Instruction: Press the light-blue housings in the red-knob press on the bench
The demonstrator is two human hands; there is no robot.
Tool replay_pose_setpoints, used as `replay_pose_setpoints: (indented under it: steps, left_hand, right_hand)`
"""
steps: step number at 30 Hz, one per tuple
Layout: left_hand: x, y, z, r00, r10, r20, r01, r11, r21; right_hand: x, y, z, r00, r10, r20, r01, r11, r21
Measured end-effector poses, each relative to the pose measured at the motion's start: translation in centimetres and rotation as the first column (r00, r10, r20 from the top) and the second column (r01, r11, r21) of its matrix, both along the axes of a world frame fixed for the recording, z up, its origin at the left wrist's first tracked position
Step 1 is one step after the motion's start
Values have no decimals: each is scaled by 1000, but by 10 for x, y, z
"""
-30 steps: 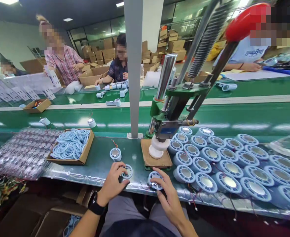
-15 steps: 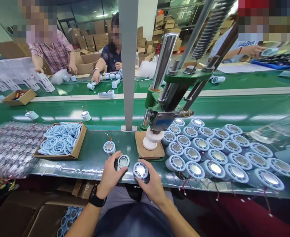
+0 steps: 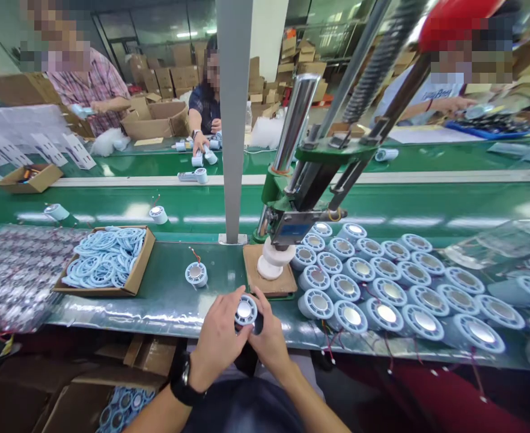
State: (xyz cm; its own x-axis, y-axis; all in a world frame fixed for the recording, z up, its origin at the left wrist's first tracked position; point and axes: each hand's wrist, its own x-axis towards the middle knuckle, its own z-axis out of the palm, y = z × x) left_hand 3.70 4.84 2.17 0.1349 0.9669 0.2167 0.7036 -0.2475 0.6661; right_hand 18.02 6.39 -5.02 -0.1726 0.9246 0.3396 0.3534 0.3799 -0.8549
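Between my hands is a light-blue cylindrical housing with a slotted rim and a shiny silver centre. My left hand, a black watch on its wrist, curls fingers and thumb round its left side. My right hand closes on the right side, and the fingertips of both hands nearly meet. The lower body of the housing is hidden by the hands. Just beyond stands a press with a white round head over a brown pad. A similar housing with red wires stands to the left.
Rows of similar housings fill the right of the bench, wires hanging over its edge. A cardboard tray of light-blue rings lies left, beside bubble-wrapped stuff. A grey post rises behind. Co-workers handle parts across the green conveyor.
My hands have come together; the left moved right with its light-blue ring-shaped piece, and both now grip the housing that was in my right hand. A co-worker's hand across the belt has shifted right.
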Motion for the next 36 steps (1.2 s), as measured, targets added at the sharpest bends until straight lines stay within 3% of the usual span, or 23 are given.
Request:
replay_pose_setpoints:
  steps: [4, 8, 10, 11, 12, 14, 15, 17, 19, 20, 21, 22, 24, 26, 29, 34, 36]
  left_hand:
    - [5, -3, -3, 996, 48, 78, -45, 999, -30]
    - [12, -9, -17, 980, 104, 172, -96, 994, -52]
    - [14, -11, -25, 969, 119, 217, -106, 992, -69]
    - [15, -10, -28, 964, 127, 235, -109, 990, -86]
    - [14, -8, -29, 958, 135, 252, -109, 987, -114]
    - [9, 1, -23, 951, 147, 274, -100, 979, -178]
    - [6, 9, -16, 948, 147, 281, -95, 976, -194]
    - [2, 29, 3, 947, 135, 290, -85, 980, -178]
    - [2, 52, 23, 947, 114, 299, -78, 988, -132]
    - [5, 63, 31, 946, 99, 310, -66, 991, -114]
    - [8, 74, 37, 943, 76, 325, -43, 993, -106]
    - [12, 83, 41, 938, 56, 341, -21, 994, -104]
    - [21, 98, 42, 929, 49, 368, -9, 994, -110]
    - [27, 106, 37, 913, 88, 398, -43, 992, -122]
    - [31, 111, 26, 856, 83, 510, -39, 995, -96]
    - [46, 117, 13, 700, -87, 708, 181, 982, -58]
    - [52, 123, 10, 691, -122, 712, 219, 975, -46]
  right_hand:
    - [-2, 2, -3, 1000, 6, 18, -7, 1000, 31]
    - [0, 1, -6, 982, 52, 181, -75, 990, 121]
    - [12, 2, 8, 942, 126, 311, -173, 977, 129]
    - [21, 5, 24, 909, 169, 381, -235, 962, 136]
    - [33, 9, 46, 875, 191, 446, -288, 944, 161]
    - [62, 24, 111, 846, 116, 521, -315, 896, 313]
    - [77, 34, 151, 862, 2, 507, -260, 860, 438]
    - [104, 63, 237, 892, -264, 367, -74, 715, 695]
    - [118, 99, 311, 873, -453, 179, 150, 600, 786]
    - [120, 119, 338, 870, -483, 98, 227, 568, 791]
    - [119, 138, 359, 886, -461, 47, 268, 594, 759]
    - [114, 156, 371, 916, -402, 14, 275, 652, 706]
    - [102, 184, 379, 971, -236, -32, 209, 785, 583]
    - [91, 198, 373, 987, -139, -83, 162, 844, 512]
    - [83, 200, 363, 979, -138, -153, 198, 837, 511]
    - [83, 193, 362, 963, -100, -249, 213, 851, 480]
    - [81, 197, 362, 957, -73, -279, 207, 850, 484]
